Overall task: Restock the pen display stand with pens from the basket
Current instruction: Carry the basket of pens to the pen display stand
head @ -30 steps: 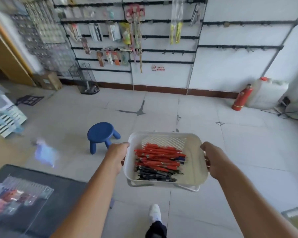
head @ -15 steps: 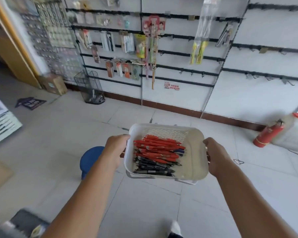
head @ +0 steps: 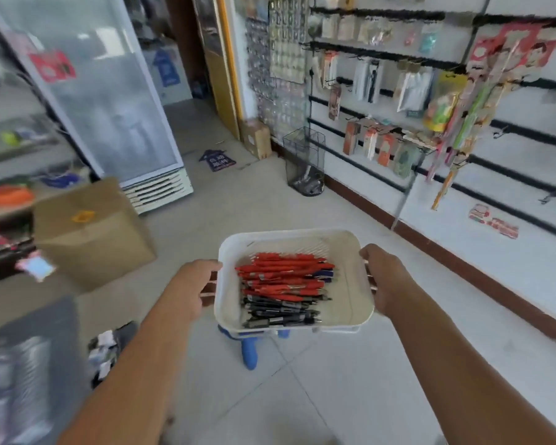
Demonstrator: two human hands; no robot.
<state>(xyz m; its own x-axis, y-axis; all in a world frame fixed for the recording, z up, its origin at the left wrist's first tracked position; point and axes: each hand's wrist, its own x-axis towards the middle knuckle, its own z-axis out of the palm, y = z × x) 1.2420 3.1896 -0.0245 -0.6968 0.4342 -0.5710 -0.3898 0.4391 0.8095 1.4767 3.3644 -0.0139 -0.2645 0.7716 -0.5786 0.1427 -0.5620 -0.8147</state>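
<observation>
Gripping basket (head: 350,248) sides, fingers hidden beneath, stool (head: 249,351) mostly covered

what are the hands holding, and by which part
The white basket of pens: left hand grips its left rim, right hand its right rim.

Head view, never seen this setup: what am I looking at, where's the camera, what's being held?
No machine here: a person wears a wide-angle camera on the head, looking forward and down at their own arms. The left hand and right hand grip opposite sides of a white basket. Inside lie red pens on the far side and black pens nearer. Below it, on the tiled floor, stands a blue stool, partly hidden. Around are a cardboard box, a glass-door fridge and a wall of hanging goods. I cannot pick out a pen stand.
</observation>
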